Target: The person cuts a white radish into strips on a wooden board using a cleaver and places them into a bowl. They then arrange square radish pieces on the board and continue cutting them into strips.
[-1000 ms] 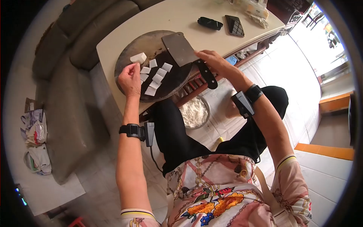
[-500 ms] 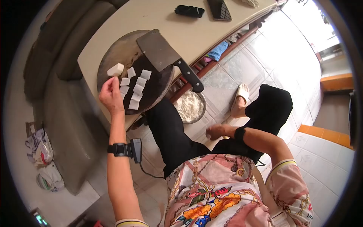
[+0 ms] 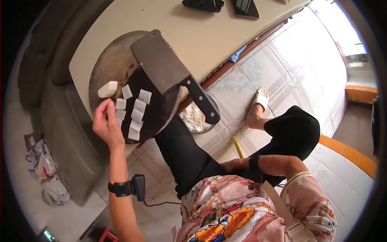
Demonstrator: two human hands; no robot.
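My left hand [image 3: 108,125] is over the near left edge of a round dark chopping board [image 3: 159,115]. Its thumb and fingers are pinched together, right by several flat white slices of food; I cannot tell whether anything is between the fingertips. A thicker white chunk [image 3: 108,89] lies just beyond them. Some slices form a row, among them a top slice [image 3: 144,96]; a single slice [image 3: 127,92] sits by the chunk. Across the board's far side rests a cleaver [image 3: 161,60], its black handle jutting past the edge. My right hand [image 3: 234,165] is low at my lap, its fingers mostly hidden.
The board stands on a cream table [image 3: 177,34]. A black case [image 3: 203,5] and a phone [image 3: 245,8] lie at its far side. Under the cleaver's handle, a bowl of white shreds [image 3: 194,119] is on the floor. A grey sofa [image 3: 70,137] is at left, with bags [image 3: 42,165] beside it.
The view has shifted, with the board now lower and further left. My right hand has drawn back toward my lap, uncovering a yellow bar. My left hand keeps its pinch beside the slices.
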